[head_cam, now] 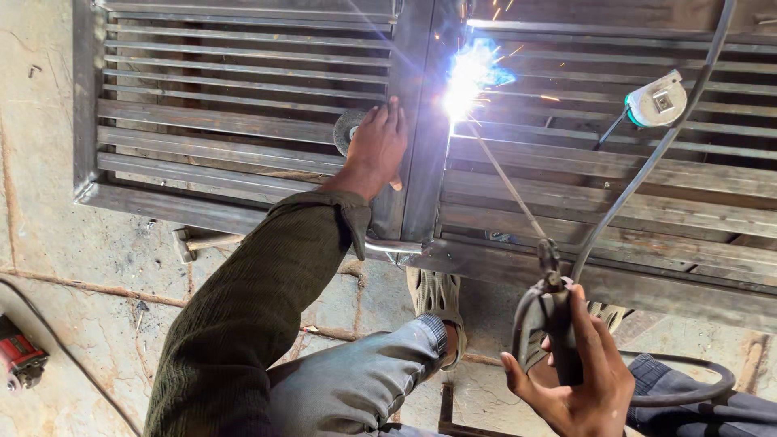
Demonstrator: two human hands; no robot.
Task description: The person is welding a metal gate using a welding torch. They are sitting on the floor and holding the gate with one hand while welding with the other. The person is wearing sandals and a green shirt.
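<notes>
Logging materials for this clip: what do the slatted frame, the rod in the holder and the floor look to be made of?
Slatted frame: bare dark metal, likely steel, dull and unpainted, with sparks where it is being welded. Rod: thin straight metal electrode with a pale grey coating, its tip at the arc. Floor: rough grey concrete or stone slabs, cracked and stained.

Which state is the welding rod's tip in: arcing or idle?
Arcing. The welding rod, clamped in the electrode holder gripped by the right hand, ends in a bright blue-white flash throwing sparks.

Right hand – electrode holder – gate
</notes>
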